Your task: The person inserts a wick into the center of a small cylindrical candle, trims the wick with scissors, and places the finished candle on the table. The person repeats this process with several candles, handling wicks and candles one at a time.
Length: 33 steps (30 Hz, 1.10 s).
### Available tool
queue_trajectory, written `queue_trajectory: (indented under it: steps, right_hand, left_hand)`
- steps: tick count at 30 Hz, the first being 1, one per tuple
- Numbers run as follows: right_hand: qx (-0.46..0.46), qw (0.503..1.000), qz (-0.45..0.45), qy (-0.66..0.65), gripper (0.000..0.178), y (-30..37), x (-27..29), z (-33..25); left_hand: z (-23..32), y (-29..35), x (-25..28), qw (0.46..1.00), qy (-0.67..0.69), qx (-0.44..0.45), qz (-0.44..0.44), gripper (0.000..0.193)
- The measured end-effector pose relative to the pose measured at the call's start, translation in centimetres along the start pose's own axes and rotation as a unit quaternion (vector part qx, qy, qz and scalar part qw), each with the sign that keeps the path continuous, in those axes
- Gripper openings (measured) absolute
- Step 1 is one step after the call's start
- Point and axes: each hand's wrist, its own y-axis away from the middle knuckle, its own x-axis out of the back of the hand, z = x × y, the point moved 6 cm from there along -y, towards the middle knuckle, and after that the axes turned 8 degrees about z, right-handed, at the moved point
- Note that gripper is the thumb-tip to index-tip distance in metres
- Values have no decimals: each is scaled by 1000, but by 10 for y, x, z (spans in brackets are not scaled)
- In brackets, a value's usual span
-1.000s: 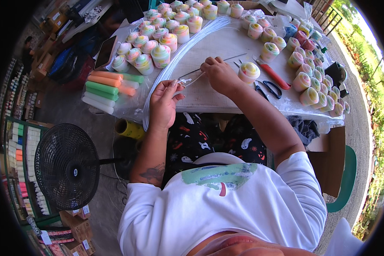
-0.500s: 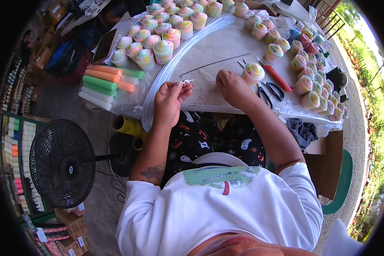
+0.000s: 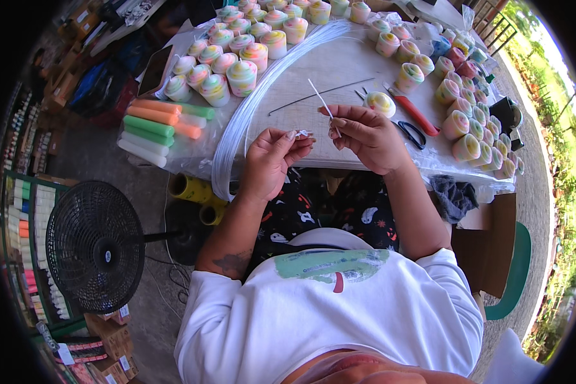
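My left hand is closed in a pinch on small whitish, shiny bits whose kind I cannot make out. Close beside it, my right hand grips a thin white candle wick between thumb and fingers, its long end slanting up to the left. Just beyond the right hand stands a swirled pastel candle, partly covered by that hand. Dark-handled scissors lie to its right, also partly hidden. A red-handled tool and a thin metal rod rest on the table.
A bundle of long white wicks curves across the table. Orange, green and white candle sticks lie at left. Swirled candles stand in rows at the back, with more at right. A black fan stands at left.
My right hand has come up from the tabletop toward the left hand, raising the white wick from the table. My left hand has shifted slightly right, still pinching the small bits.
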Motion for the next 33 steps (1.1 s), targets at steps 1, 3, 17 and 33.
queue_trajectory:
  steps: [1,3,17,33]
  right_hand:
    - [5,999,-10,-45,27,6,-1,-2]
    - [35,997,-10,-62,20,17,2,-7]
    - [218,974,64,11,12,48,8,-6]
    - [426,861,135,244,20,69,0,-19]
  left_hand:
    - [0,2,-4,1000,4,5,-11,9]
    - [-2,5,-15,999,14,16,-37,9]
    - [-7,18,-47,999,2,31,-40,7]
    - [-13,21,-56,997,49,53,-38,9]
